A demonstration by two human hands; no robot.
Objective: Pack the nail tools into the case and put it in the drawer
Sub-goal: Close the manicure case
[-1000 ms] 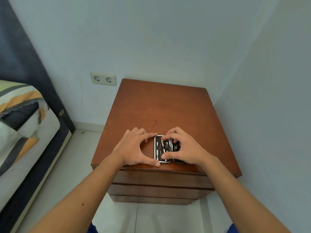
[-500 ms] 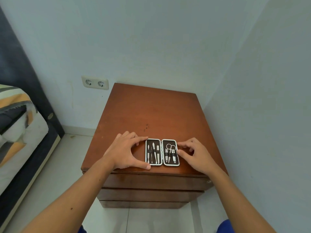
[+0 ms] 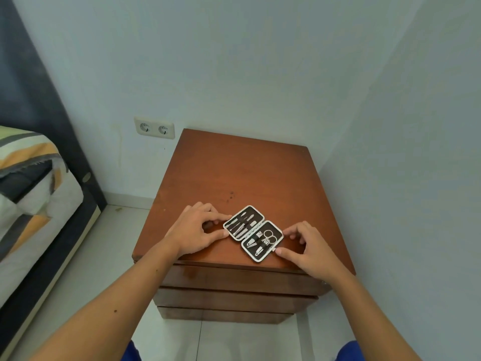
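Observation:
A small nail tool case [image 3: 253,232] lies spread open and flat on the brown wooden nightstand [image 3: 242,173], near its front edge, turned diagonally. Its dark lining holds several silver tools, among them small scissors [image 3: 269,235]. My left hand [image 3: 197,227] rests on the wood with thumb and fingertips touching the case's left half. My right hand [image 3: 304,246] touches the right half's edge with thumb and fingertips. Below the top, the upper drawer [image 3: 234,278] is shut.
Two more shut drawers [image 3: 229,299] sit below. A wall stands close on the nightstand's right. A double wall socket [image 3: 154,127] is behind on the left. A bed [image 3: 28,194] with a patterned cover stands at far left, with tiled floor [image 3: 99,269] between.
The case went from half covered by my hands to lying fully open, then turned from square to diagonal. My right hand moved off the case to its right edge.

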